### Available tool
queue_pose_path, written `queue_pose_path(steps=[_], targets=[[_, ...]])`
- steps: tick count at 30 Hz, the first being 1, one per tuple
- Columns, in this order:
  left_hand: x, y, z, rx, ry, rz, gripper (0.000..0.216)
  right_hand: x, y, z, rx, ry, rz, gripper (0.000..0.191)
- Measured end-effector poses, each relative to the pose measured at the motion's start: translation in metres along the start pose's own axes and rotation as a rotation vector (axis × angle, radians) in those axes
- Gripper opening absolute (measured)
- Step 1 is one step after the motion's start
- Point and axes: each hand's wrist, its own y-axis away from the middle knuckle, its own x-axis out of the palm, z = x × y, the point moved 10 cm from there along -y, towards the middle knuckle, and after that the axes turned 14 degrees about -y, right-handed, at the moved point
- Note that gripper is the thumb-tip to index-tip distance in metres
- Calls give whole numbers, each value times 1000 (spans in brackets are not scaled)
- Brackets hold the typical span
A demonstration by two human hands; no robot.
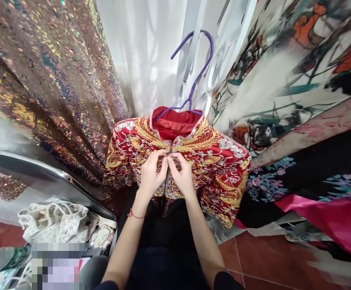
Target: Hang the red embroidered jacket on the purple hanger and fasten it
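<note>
A red jacket [220, 161] thick with gold and silver embroidery hangs on a purple hanger [195, 80] in front of me. Both hands meet at its front closure, just below the collar. My left hand [151, 173] pinches the left edge of the opening, fingers closed on the fabric. My right hand [183, 173] pinches the right edge beside it, its fingertips touching those of the left. A red string bracelet [135, 214] circles my left wrist. The small fastening between my fingers is hidden.
Sequined brown-gold fabric [51, 80] hangs at left, a white curtain [145, 52] behind. Printed floral and pink garments [308, 121] crowd the right. A spotted white cloth bag [57, 221] lies at lower left on a dark tray edge. Red floor tiles [263, 257] show below.
</note>
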Motion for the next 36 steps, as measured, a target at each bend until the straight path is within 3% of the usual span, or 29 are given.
queue_pose_path(steps=[4,7,9,13,18,22,24,26,31,36], targets=[[-21,-24,-17,32,-41,-51,35,5,-10,28,-10,-94,-152,29],[-26,-43,-25,53,-154,49,42,7,-14,41,-48,-88,-234,34],[-27,-51,-29,86,-245,97,32,8,-14,42,-50,-85,-241,37],[-35,-53,-32,136,-294,61,18,8,-11,28,22,-84,-180,37],[-34,-40,-30,165,-221,70,20,-1,-16,26,-14,54,-223,41],[-37,-32,-16,35,-39,-46,36,4,-18,26,-11,-10,-199,40],[-35,-28,-9,-49,27,-104,32,4,-16,30,-45,-28,-205,38],[-27,-26,-8,-93,13,-76,21,3,-11,33,-83,-21,-217,37],[-7,-29,2,-242,-26,60,37,3,-1,18,-15,-2,-182,35],[1,-24,6,-282,20,79,39,-2,8,0,18,22,-188,35]])
